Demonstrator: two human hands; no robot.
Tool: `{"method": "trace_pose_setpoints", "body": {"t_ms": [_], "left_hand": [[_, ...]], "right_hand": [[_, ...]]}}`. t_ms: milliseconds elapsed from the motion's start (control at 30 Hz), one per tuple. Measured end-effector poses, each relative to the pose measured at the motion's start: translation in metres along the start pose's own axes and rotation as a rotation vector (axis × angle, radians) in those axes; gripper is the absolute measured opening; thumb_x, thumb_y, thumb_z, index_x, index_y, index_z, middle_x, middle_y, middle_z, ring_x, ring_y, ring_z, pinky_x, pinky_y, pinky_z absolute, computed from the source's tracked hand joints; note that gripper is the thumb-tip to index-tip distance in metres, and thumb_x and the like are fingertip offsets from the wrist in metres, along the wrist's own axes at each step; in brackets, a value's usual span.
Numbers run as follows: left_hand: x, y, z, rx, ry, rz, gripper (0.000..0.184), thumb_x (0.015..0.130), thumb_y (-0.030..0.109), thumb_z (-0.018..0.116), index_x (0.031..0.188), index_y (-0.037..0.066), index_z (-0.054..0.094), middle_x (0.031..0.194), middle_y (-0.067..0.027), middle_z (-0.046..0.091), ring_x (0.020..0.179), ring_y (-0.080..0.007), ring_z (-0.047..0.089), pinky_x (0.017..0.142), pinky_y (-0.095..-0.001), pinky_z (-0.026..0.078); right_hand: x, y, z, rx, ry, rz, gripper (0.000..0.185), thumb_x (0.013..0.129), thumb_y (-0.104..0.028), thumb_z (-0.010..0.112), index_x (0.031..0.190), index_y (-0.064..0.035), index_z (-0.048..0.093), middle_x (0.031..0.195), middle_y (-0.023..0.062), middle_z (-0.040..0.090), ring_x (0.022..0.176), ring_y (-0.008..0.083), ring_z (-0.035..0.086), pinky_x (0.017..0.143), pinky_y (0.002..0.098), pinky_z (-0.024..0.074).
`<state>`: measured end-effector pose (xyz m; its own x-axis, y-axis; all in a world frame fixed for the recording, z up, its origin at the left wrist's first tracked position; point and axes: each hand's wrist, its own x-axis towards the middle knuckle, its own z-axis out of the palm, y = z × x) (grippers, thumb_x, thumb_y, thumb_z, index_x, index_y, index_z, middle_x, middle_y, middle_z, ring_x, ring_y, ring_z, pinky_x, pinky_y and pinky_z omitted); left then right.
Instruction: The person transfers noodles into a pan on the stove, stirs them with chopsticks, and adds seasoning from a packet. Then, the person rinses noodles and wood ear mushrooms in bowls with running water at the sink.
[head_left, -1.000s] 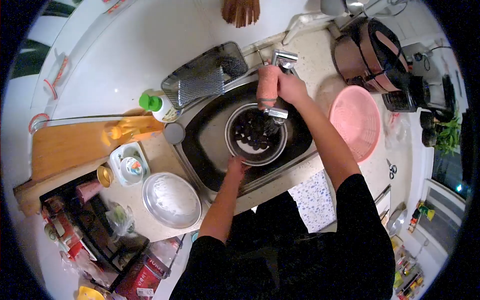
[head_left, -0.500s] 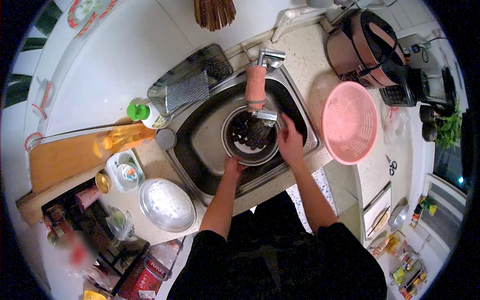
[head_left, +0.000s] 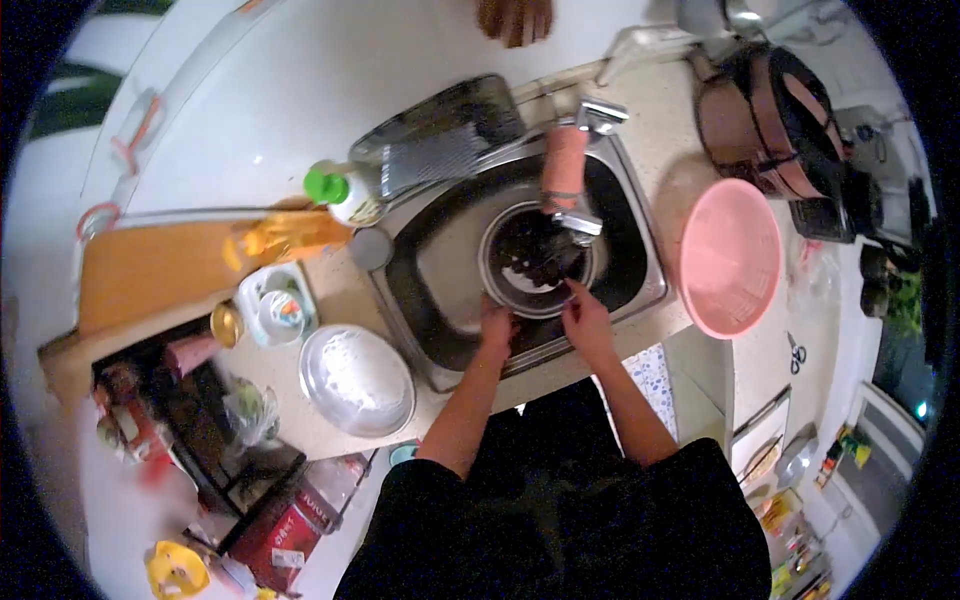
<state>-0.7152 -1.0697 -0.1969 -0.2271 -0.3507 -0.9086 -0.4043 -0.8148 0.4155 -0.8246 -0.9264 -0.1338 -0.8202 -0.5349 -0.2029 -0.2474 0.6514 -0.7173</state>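
Note:
A round metal bowl (head_left: 492, 283) with dark pieces (head_left: 540, 262) and some water stands in the sink (head_left: 430, 285). Above its upper right part is the faucet (head_left: 580, 226), with a pink cloth (head_left: 564, 168) wrapped round its neck, and water runs from the spout. My left hand (head_left: 497, 328) is closed on the bowl's lower left rim. At the lower right rim, my right hand (head_left: 586, 319) grips the bowl, its fingertips at the edge.
A pink basket (head_left: 730, 258) stands right of the sink, near a rice cooker (head_left: 765, 120). To the left are a metal lid-like dish (head_left: 357, 380), a green-capped bottle (head_left: 350, 199) and a small tray (head_left: 306, 292). A dark mesh rack (head_left: 440, 135) sits behind the sink.
My right hand has left the faucet and come down to the bowl's lower right rim. My left hand stays at the bowl. The whole view has shifted.

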Motion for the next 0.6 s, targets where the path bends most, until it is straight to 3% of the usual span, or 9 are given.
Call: {"method": "trace_pose_setpoints", "body": {"t_ms": [67,200,267,300,367,433,500,600], "left_hand": [[0.003,-0.028,-0.021,0.228,0.077,0.244,0.071,0.087,0.008,0.056,0.151,0.011,0.026,0.137,-0.0119,0.050,0.122,-0.0274,0.052,0.098,-0.0444,0.044],[-0.069,-0.009,-0.060,0.289,0.043,0.519,0.077,0.087,-0.003,0.053,0.155,0.013,0.020,0.148,-0.0142,0.041,0.130,-0.0289,0.046,0.107,-0.0385,0.038],[-0.119,0.012,-0.094,0.195,-0.031,0.598,0.076,0.086,-0.003,0.054,0.154,0.009,0.022,0.155,-0.0123,0.030,0.137,-0.0275,0.039,0.109,-0.0371,0.037],[-0.139,0.021,-0.110,0.155,-0.017,0.763,0.072,0.086,-0.005,0.055,0.152,0.007,0.028,0.154,-0.0141,0.032,0.139,-0.0272,0.036,0.111,-0.0367,0.034],[-0.190,0.052,-0.148,0.319,0.163,0.746,0.070,0.084,-0.002,0.058,0.149,0.004,0.032,0.152,-0.0161,0.035,0.139,-0.0297,0.035,0.114,-0.0399,0.030],[-0.212,0.062,-0.198,0.640,0.480,0.803,0.072,0.082,0.001,0.062,0.148,0.002,0.035,0.152,-0.0166,0.035,0.139,-0.0336,0.035,0.116,-0.0419,0.025],[-0.204,0.050,-0.256,0.665,0.718,0.860,0.079,0.078,0.003,0.065,0.149,0.002,0.031,0.151,-0.0194,0.036,0.138,-0.0350,0.035,0.117,-0.0430,0.022],[-0.174,0.025,-0.335,0.454,0.828,0.768,0.085,0.078,0.002,0.065,0.152,0.004,0.023,0.152,-0.0211,0.032,0.137,-0.0374,0.035,0.116,-0.0435,0.024]], "right_hand": [[0.002,-0.004,0.004,-0.033,-0.027,-0.041,0.042,0.086,-0.009,0.061,0.128,-0.0090,0.059,0.072,0.0135,0.062,0.063,0.0279,0.061,0.063,0.0400,0.0506],[0.004,-0.020,0.023,-0.082,-0.157,-0.067,0.042,0.085,-0.012,0.062,0.127,-0.0079,0.058,0.111,0.0207,0.065,0.091,0.0372,0.065,0.079,0.0465,0.0535],[0.002,-0.038,0.029,-0.005,-0.208,-0.154,0.043,0.083,-0.009,0.062,0.126,-0.0050,0.058,0.104,0.0208,0.065,0.088,0.0377,0.063,0.075,0.0479,0.0520],[0.001,-0.050,0.032,0.021,-0.249,-0.179,0.044,0.083,-0.008,0.062,0.126,-0.0046,0.058,0.102,0.0206,0.064,0.087,0.0381,0.063,0.075,0.0480,0.0515],[-0.007,-0.067,0.044,0.062,-0.330,-0.227,0.044,0.081,-0.005,0.062,0.124,-0.0039,0.058,0.097,0.0193,0.062,0.086,0.0380,0.061,0.075,0.0469,0.0504],[-0.020,-0.094,0.057,0.055,-0.394,-0.320,0.042,0.080,-0.006,0.062,0.122,-0.0036,0.059,0.100,0.0193,0.062,0.089,0.0373,0.061,0.077,0.0466,0.0505],[-0.036,-0.133,0.068,0.077,-0.480,-0.412,0.041,0.079,-0.007,0.063,0.120,-0.0033,0.060,0.104,0.0196,0.061,0.093,0.0371,0.060,0.080,0.0459,0.0510],[-0.066,-0.194,0.098,0.102,-0.669,-0.520,0.044,0.078,-0.010,0.065,0.121,-0.0037,0.059,0.116,0.0207,0.059,0.104,0.0382,0.059,0.087,0.0457,0.0508]]}}
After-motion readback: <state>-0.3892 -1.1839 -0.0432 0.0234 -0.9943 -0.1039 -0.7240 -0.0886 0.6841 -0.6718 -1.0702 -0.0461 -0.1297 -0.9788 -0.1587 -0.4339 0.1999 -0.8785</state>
